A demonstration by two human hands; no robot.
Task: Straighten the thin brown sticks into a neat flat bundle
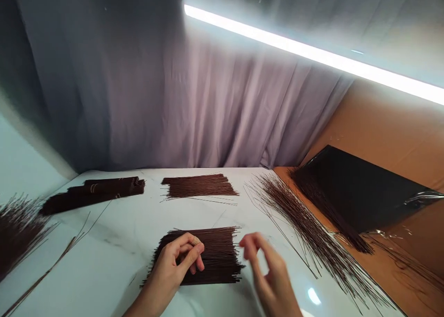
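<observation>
Our left hand [173,263], loosely curled, covers part of the near stick pile [220,257], and our right hand [274,273], fingers bent close together, hovers just right of that pile (it is blurred, and we cannot tell whether either hand grips a stick). Around the near pile we see a flatter stack [197,186] behind, banded bundles [114,189] behind to the left, and rightward a loose sheaf [305,220], then a black sheet [360,192].

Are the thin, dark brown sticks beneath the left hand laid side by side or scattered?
Laid side by side: the sticks lie roughly parallel in one broad pile, ends uneven. The left hand hides part.
</observation>
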